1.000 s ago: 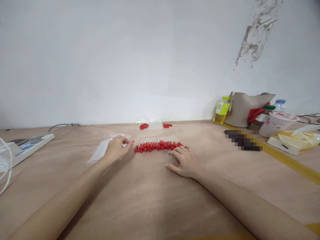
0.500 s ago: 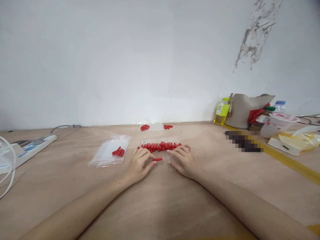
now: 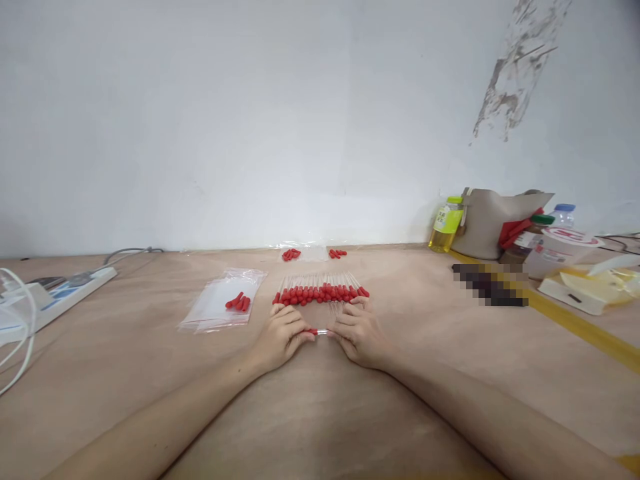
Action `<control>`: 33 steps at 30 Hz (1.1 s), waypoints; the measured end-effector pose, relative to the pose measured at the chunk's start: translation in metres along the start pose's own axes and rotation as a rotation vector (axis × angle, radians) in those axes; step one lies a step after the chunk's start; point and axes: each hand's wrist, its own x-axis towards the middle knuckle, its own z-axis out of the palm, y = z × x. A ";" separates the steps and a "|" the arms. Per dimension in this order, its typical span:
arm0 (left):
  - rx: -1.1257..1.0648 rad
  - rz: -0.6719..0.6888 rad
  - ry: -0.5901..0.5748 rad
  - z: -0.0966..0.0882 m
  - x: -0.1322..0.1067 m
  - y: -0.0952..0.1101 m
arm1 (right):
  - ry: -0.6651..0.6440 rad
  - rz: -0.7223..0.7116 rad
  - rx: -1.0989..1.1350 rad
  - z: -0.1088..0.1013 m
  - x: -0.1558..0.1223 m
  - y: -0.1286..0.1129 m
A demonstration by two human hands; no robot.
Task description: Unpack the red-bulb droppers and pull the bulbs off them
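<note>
My left hand pinches a small red rubber cap, and my right hand pinches the thin clear tube that meets it; both hands are closed and rest on the wooden table. Just beyond them lies a row of several clear tubes with red caps. To the left, a clear zip bag lies flat with a few loose red caps on it.
More red caps lie on plastic by the wall. A white power strip and cables sit at the far left. A yellow bottle, beige bag, other bottles, a lidded tub and a white box crowd the right.
My left hand left the bag area, came to the middle with a red cap, and now meets my right hand, which pulled a clear tube toward me from under the row.
</note>
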 end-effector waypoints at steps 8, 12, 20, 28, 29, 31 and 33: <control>-0.014 -0.119 0.033 -0.008 -0.024 -0.028 | 0.074 0.085 0.010 -0.007 -0.013 0.022; -0.096 -0.275 0.172 -0.022 -0.035 -0.043 | 0.123 0.244 -0.018 -0.005 -0.011 0.028; 0.083 -0.550 0.265 -0.049 -0.027 -0.080 | 0.093 0.293 0.004 0.006 0.004 0.012; 0.307 -0.471 0.215 -0.041 -0.033 -0.094 | 0.058 0.132 -0.108 0.017 0.010 0.016; 0.335 -0.449 0.179 -0.039 -0.034 -0.094 | 0.045 0.144 -0.099 0.017 0.011 0.015; 0.385 -0.435 0.110 -0.036 -0.035 -0.093 | 0.014 0.185 -0.056 0.017 0.011 0.013; 0.428 -0.442 0.076 -0.035 -0.036 -0.092 | -0.017 0.223 0.003 0.015 0.011 0.010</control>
